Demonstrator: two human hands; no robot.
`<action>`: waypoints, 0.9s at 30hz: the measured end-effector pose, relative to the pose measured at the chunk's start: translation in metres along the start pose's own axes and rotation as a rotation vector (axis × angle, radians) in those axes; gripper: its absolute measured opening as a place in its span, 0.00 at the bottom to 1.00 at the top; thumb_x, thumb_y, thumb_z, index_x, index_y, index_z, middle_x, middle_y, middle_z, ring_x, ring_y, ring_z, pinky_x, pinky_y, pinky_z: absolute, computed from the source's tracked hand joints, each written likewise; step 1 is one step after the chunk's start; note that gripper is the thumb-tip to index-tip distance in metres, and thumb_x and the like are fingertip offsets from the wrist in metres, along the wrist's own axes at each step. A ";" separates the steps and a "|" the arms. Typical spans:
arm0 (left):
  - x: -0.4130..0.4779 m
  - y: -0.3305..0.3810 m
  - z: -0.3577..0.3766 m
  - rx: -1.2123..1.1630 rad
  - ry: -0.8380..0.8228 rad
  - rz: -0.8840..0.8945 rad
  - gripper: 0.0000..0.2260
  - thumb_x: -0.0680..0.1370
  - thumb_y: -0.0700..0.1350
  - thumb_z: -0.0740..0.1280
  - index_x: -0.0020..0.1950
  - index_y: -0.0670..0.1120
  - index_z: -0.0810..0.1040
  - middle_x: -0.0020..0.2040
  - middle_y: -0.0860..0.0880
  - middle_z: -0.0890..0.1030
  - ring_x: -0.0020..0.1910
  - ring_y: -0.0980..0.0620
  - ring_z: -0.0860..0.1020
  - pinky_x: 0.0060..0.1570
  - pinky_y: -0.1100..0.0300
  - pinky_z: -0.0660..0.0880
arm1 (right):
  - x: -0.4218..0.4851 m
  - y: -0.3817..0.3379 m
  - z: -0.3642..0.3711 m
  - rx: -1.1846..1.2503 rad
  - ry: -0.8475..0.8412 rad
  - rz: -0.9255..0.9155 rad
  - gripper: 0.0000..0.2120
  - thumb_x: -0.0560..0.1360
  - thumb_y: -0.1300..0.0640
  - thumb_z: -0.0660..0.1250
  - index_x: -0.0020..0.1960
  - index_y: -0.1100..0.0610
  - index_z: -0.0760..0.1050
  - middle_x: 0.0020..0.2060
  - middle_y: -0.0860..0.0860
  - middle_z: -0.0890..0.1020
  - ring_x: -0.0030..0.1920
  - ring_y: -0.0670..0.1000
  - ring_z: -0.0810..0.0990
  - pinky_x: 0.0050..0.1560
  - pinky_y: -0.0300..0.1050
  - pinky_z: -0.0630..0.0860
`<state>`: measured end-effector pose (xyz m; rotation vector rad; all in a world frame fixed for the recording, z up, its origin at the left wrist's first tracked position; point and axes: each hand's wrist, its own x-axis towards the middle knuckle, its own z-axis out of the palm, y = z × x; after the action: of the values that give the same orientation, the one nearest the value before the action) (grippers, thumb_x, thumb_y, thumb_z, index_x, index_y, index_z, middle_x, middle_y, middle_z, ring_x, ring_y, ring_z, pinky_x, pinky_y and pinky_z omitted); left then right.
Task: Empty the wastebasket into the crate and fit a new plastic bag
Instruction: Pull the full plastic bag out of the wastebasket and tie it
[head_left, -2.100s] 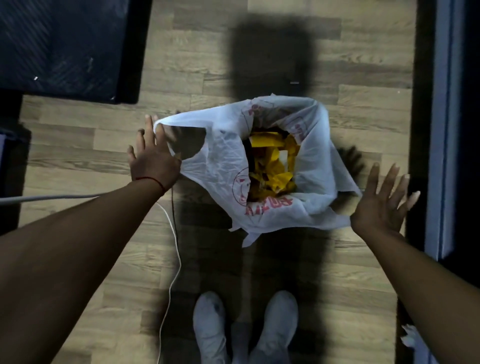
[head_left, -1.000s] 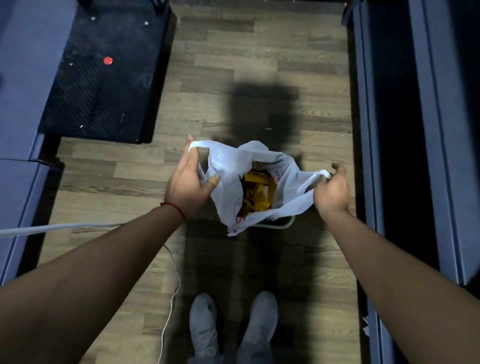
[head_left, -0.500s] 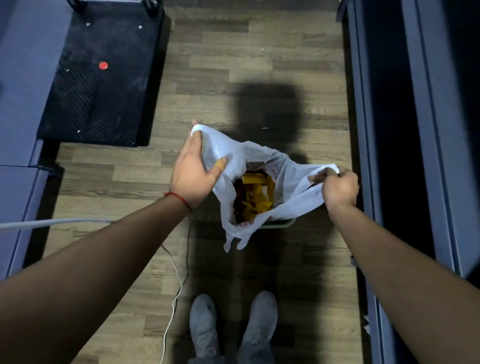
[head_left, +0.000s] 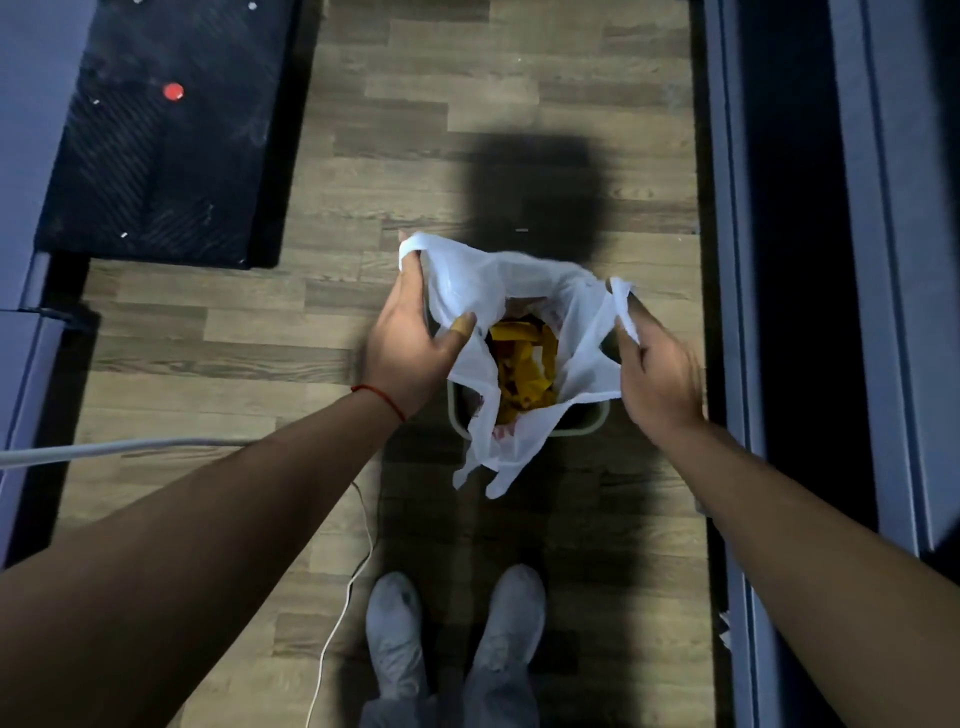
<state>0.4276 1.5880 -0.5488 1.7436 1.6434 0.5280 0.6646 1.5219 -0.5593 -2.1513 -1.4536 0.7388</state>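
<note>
Both forearms are bare to the elbow and beyond, with no sleeves in view. A thin red thread bracelet (head_left: 379, 399) circles the wrist of the left hand (head_left: 410, 343). A tan adhesive plaster (head_left: 461, 325) wraps the tip of that hand's thumb. The right hand (head_left: 655, 382) wears nothing and looks motion-blurred. At the bottom edge, two pale grey shoes (head_left: 395, 631) show below grey trouser legs (head_left: 496, 699).
</note>
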 end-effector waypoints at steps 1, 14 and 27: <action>0.000 -0.001 0.002 -0.008 -0.001 -0.001 0.40 0.77 0.54 0.68 0.79 0.45 0.48 0.70 0.36 0.70 0.66 0.38 0.72 0.57 0.49 0.74 | -0.005 0.001 -0.001 -0.027 -0.006 -0.054 0.22 0.81 0.54 0.55 0.75 0.47 0.63 0.46 0.50 0.82 0.42 0.51 0.80 0.40 0.41 0.72; -0.025 0.036 -0.026 -0.162 0.034 0.192 0.14 0.78 0.48 0.67 0.63 0.49 0.73 0.52 0.51 0.79 0.51 0.54 0.78 0.52 0.55 0.77 | -0.037 -0.006 -0.034 0.148 0.259 -0.204 0.08 0.76 0.55 0.68 0.47 0.59 0.83 0.47 0.48 0.76 0.49 0.53 0.76 0.47 0.41 0.72; -0.040 0.089 0.029 -0.403 -0.526 0.204 0.21 0.81 0.53 0.57 0.72 0.46 0.70 0.67 0.49 0.75 0.67 0.56 0.72 0.68 0.59 0.68 | -0.022 -0.024 -0.036 -0.124 -0.132 -0.602 0.08 0.73 0.55 0.70 0.51 0.56 0.83 0.76 0.54 0.60 0.75 0.57 0.59 0.70 0.55 0.65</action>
<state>0.5056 1.5452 -0.5001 1.5764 0.9290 0.4104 0.6650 1.5075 -0.5128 -1.6155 -2.1183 0.5786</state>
